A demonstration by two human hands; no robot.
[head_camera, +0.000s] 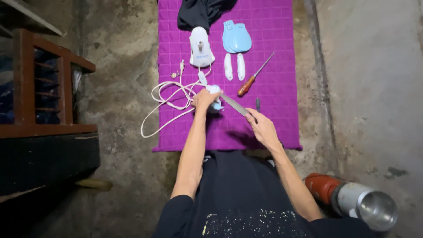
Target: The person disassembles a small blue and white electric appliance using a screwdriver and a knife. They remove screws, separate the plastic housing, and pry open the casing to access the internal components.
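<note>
Purple mat (273,128) on the floor carries the work: near its left edge the left hand (203,99) grasps a white part (214,90), while right hand (261,125) fingers clench a knife (234,105) touching that part.

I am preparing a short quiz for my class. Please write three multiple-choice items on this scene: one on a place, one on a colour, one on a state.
1. Where does the screwdriver lie?
A. on the mat
B. on the bare floor
C. on the wooden shelf

2. What colour is the mat?
A. green
B. purple
C. grey

3. What is the right hand doing?
A. resting empty
B. holding a flat metal tool
C. pulling the cord

Answers: 1 A, it rests on the quilted cloth beside two white pieces. 2 B, the cloth is plainly purple. 3 B, its fingers grip the metal tool, whose tip meets the small white part in the left hand.
</note>
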